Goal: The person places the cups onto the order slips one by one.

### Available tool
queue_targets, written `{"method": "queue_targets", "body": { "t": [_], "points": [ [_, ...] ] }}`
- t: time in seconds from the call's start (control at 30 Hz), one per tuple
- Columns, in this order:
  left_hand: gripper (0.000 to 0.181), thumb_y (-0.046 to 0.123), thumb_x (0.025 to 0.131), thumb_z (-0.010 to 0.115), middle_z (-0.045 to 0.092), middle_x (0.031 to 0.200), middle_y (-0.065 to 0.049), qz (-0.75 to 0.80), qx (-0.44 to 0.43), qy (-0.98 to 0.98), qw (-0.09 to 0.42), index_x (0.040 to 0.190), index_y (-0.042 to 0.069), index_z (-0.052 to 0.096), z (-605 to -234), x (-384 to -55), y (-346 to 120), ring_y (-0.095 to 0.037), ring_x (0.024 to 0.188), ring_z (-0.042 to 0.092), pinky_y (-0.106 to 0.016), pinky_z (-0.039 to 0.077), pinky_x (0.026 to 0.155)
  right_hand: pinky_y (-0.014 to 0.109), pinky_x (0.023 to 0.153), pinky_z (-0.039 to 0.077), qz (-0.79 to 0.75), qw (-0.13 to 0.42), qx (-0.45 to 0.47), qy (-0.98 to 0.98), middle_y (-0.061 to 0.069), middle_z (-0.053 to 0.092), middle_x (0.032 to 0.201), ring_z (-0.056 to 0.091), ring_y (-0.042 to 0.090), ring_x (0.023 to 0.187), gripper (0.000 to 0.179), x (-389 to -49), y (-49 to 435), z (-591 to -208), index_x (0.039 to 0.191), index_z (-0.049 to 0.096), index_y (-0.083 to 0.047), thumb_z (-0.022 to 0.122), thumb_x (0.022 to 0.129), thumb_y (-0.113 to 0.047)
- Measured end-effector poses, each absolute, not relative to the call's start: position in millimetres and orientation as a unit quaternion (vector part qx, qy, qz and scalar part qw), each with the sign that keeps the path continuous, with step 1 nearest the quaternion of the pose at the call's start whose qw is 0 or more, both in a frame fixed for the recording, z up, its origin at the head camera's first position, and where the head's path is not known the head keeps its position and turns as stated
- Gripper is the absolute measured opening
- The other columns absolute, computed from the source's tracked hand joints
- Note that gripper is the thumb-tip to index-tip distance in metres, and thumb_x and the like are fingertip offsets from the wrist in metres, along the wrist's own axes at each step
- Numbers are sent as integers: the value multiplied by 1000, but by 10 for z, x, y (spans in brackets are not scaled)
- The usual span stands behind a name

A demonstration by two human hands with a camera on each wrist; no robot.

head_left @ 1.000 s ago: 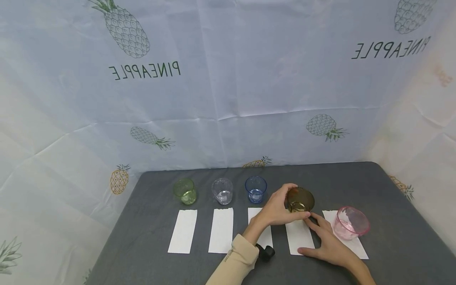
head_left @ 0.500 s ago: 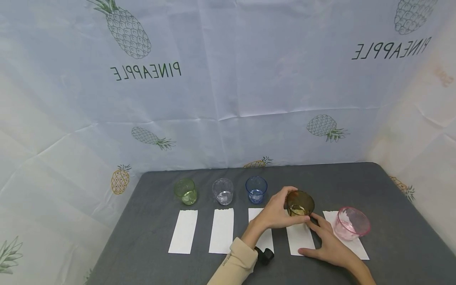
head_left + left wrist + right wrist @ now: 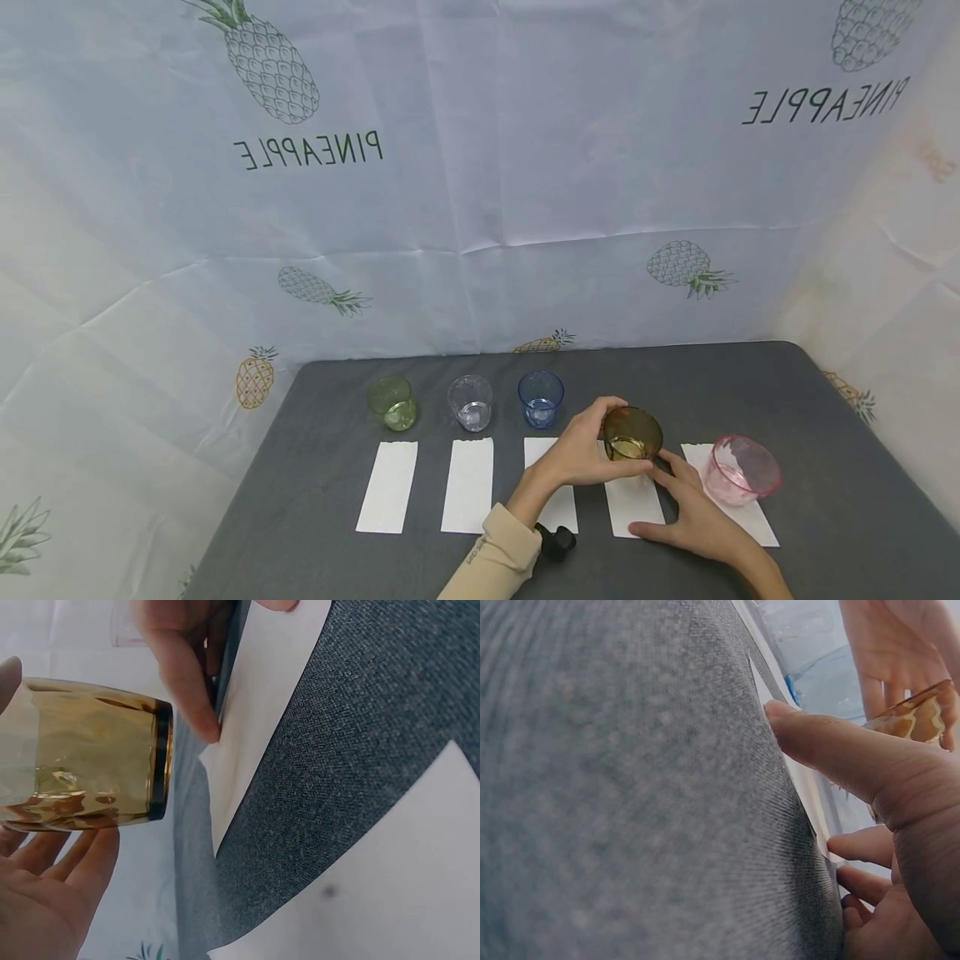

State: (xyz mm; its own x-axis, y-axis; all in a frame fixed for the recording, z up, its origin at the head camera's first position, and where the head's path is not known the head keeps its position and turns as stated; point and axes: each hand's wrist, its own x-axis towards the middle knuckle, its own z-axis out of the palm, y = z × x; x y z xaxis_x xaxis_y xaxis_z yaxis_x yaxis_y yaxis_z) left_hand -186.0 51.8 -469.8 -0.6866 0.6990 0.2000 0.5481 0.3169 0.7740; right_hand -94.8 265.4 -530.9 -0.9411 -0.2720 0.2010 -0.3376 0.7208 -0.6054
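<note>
An amber glass tumbler is in my left hand, gripped between the thumb and fingers. Its base hangs apart from the dark table in the left wrist view. Below it lies a white paper strip. My right hand rests on this strip, thumb and fingers spread, the thumb touching the paper near one edge. To the right, a pink-rimmed glass sits on another white strip.
Along the back stand a green glass, a clear glass and a blue glass. More paper strips lie in front of them on the dark table. A pineapple-print cloth hangs behind.
My left hand has brought the amber tumbler slightly nearer to me, and more of its inside shows. The right hand stays on the paper strip.
</note>
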Motion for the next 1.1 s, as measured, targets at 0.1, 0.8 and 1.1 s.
{"method": "queue_targets", "body": {
  "t": [0.1, 0.8, 1.1],
  "points": [
    [78, 34, 87, 80, 60, 138, -5, 429, 388, 811, 90, 150, 13, 38, -4694, -1849, 514, -8, 122, 61, -15, 49, 100, 75, 93, 42, 338, 47, 159, -927, 38, 43, 142, 38, 57, 130, 86, -947, 2653, -5296, 133, 63, 7, 96, 65, -35],
    [77, 35, 84, 83, 63, 129, -6, 384, 408, 817, 138, 144, 9, 41, -4762, -1821, 554, -2, 111, 62, -9, 47, 92, 37, 100, 29, 353, 98, 183, -912, 23, 50, 142, 42, 41, 127, 87, -983, 2647, -5335, 134, 62, -3, 98, 61, -36],
    [79, 36, 84, 83, 63, 129, -5, 382, 407, 817, 143, 145, 7, 41, -4803, -1809, 562, -1, 111, 62, -9, 47, 93, 45, 100, 32, 357, 92, 175, -913, 24, 50, 142, 42, 42, 127, 92, -970, 2634, -5323, 136, 59, -1, 99, 61, -36]
  ]
}}
